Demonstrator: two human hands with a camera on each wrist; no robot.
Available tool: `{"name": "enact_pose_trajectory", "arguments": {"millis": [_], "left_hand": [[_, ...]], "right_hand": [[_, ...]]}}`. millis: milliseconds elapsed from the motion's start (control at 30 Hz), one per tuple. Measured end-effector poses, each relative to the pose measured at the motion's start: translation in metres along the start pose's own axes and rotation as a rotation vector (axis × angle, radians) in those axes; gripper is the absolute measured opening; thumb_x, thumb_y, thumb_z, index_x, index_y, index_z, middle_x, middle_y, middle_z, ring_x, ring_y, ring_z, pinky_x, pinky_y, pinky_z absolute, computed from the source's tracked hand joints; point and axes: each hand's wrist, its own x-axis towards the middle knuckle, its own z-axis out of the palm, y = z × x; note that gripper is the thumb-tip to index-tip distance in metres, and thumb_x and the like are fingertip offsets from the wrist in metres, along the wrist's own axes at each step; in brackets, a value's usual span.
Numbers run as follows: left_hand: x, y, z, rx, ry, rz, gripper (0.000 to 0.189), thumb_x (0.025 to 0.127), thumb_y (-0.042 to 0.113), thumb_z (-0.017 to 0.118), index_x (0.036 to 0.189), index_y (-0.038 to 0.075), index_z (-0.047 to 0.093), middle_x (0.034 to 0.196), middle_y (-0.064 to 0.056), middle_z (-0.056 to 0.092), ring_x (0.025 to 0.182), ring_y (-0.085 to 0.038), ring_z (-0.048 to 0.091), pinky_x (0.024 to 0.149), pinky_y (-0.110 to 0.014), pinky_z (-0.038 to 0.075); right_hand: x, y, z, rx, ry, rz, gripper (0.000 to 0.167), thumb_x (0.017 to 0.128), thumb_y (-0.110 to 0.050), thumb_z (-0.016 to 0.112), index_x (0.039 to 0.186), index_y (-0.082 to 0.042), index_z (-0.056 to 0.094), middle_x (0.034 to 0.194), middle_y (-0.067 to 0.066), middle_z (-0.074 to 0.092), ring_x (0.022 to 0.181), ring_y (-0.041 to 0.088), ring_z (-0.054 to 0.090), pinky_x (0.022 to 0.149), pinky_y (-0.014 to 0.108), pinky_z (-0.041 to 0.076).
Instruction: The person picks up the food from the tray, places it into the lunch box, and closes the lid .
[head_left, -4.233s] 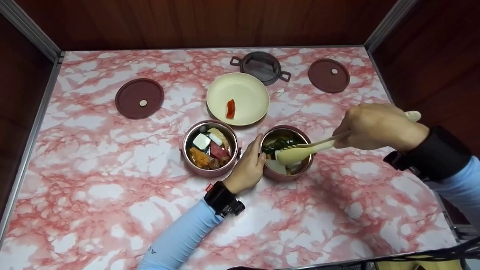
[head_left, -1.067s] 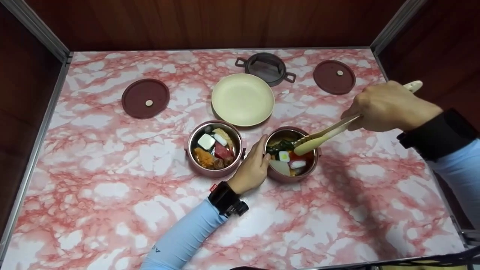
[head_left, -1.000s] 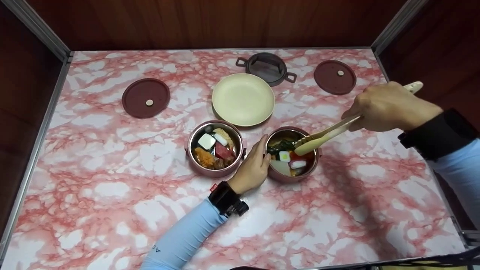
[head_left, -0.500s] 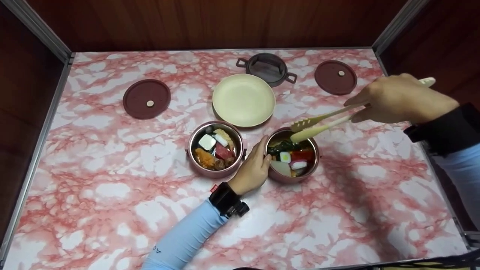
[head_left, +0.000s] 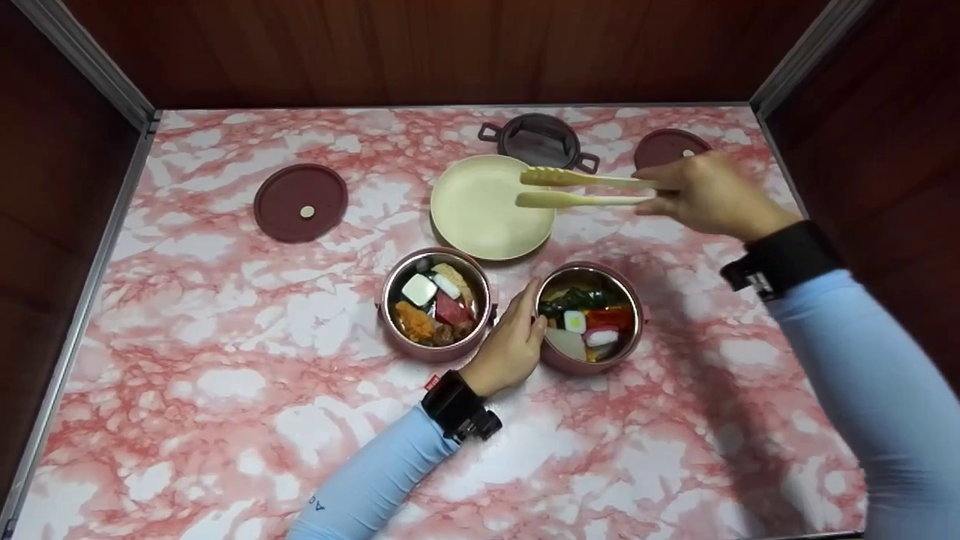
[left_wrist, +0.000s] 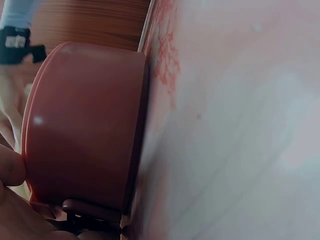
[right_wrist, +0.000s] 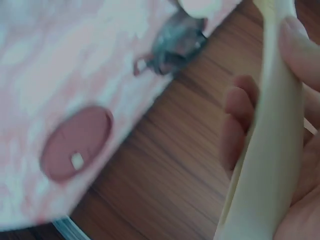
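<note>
My right hand [head_left: 712, 195] grips cream tongs [head_left: 551, 200] over the plate [head_left: 469, 225], their tips apart with nothing between them. In the right wrist view my thumb and fingers wrap the tongs' pale arms. My left hand [head_left: 510, 349] rests against the left side of the right pot [head_left: 576, 367], fingers laid straight along it and thumb near the front. The left wrist view shows the pot's pink wall and side handle [left_wrist: 90, 210] close to that hand. Inside are dark leaves [head_left: 585, 298], a red piece [head_left: 616, 317] and a small white square [head_left: 574, 322].
A second pot [head_left: 427, 352], filled with several food pieces, stands left of my left hand. A maroon lid [head_left: 289, 206] lies at the left; another lid [head_left: 664, 142] lies back right, partly hidden. A dark pan [head_left: 541, 142] with two handles sits behind the plate.
The red piece once on the plate is now in the right pot. The tongs have released it, risen from the pot and swung back-left over the plate. My left hand has stayed put.
</note>
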Motion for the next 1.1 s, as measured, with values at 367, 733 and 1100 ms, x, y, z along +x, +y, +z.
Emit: {"name": "enact_pose_trajectory", "arguments": {"millis": [367,733,1100], "left_hand": [[0.0,-0.001,-0.002,0.017,0.008,0.003,0.058,0.105,0.011,0.04,0.155,-0.003,0.015,0.157,-0.02,0.028,0.145,-0.029,0.028,0.119,-0.033,0.019],[-0.002,-0.001,0.0,0.004,-0.014,-0.008,0.06,0.105,0.012,0.04,0.157,-0.001,0.011,0.159,-0.019,0.024,0.145,-0.029,0.026,0.119,-0.034,0.018],[-0.001,-0.004,0.0,0.012,-0.02,-0.009,0.059,0.106,0.012,0.038,0.156,-0.002,0.011,0.16,-0.018,0.021,0.146,-0.028,0.023,0.119,-0.033,0.017]], "right_hand": [[0.063,0.009,0.075,0.075,-0.065,-0.082,0.032,0.088,-0.02,0.077,0.117,-0.009,0.073,0.088,0.009,0.073,0.067,0.023,0.063,0.061,0.042,0.051],[0.087,0.009,0.111,0.112,-0.109,-0.136,0.031,0.085,-0.016,0.08,0.112,-0.002,0.072,0.099,0.013,0.073,0.082,0.029,0.067,0.074,0.047,0.053],[0.092,0.011,0.118,0.041,-0.202,0.01,0.032,0.082,-0.024,0.082,0.111,-0.014,0.074,0.085,0.008,0.065,0.081,0.027,0.062,0.067,0.049,0.05]]}}
